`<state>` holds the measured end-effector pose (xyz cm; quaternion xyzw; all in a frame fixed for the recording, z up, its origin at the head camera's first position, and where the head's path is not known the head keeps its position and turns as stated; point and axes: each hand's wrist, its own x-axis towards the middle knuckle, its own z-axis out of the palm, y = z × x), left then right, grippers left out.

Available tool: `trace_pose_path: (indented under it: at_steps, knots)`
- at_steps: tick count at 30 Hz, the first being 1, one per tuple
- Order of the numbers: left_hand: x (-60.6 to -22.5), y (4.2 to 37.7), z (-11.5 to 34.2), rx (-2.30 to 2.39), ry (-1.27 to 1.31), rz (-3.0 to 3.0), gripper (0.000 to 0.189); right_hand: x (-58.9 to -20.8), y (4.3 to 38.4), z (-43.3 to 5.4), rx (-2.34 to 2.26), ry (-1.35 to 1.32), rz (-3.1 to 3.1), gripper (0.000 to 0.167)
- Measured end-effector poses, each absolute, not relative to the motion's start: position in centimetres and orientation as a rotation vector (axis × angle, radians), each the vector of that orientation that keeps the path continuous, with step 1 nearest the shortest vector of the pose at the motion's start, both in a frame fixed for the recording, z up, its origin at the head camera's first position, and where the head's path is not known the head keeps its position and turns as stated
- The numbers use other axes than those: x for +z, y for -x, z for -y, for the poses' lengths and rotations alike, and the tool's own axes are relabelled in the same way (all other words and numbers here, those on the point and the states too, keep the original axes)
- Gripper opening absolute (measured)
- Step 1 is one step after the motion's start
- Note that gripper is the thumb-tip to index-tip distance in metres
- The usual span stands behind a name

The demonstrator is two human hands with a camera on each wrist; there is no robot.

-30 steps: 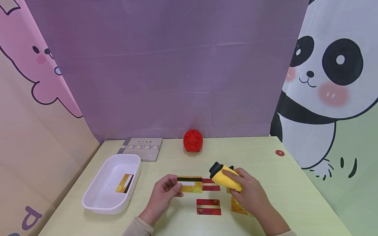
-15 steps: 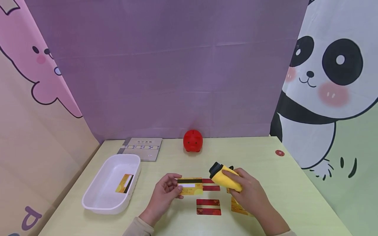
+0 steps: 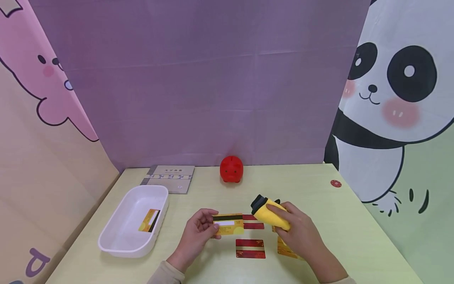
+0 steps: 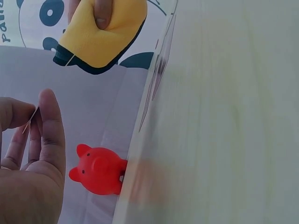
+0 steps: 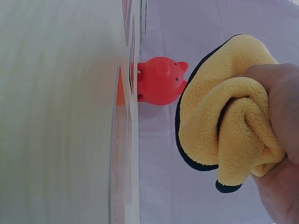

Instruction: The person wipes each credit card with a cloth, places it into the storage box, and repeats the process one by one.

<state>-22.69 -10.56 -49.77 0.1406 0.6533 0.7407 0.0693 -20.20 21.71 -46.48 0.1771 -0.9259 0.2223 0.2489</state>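
I see left hand (image 3: pixel 195 236) pinch yellow card (image 3: pixel 230 228) slightly lower now; right hand (image 3: pixel 302 236) grips yellow cloth (image 3: pixel 271 216), unmoved: work seems paused.

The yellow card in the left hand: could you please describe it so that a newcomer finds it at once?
On the pale table, look between the white tray and the yellow cloth. There the left hand pinches a yellow card with a black stripe, the only card held up.
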Motion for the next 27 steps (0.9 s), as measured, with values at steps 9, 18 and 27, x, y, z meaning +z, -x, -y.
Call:
trace_pose_path:
  at_steps: [9, 18, 27]
  knots:
    - [-49.9, 22.8, 10.5, 2.268, -0.401, -1.945, 0.038, -46.4, 20.1, -21.6, 0.611, -0.468, 2.519, 0.072]
    - [-49.7, 22.7, 10.3, 2.261, -0.370, -1.936, 0.042, -46.0, 19.9, -21.2, 0.628, -0.506, 2.441, 0.075]
    - [-49.9, 22.7, 10.2, 2.251, -0.366, -1.925, 0.041, -45.3, 19.7, -20.0, 0.662, -0.576, 2.364, 0.073]
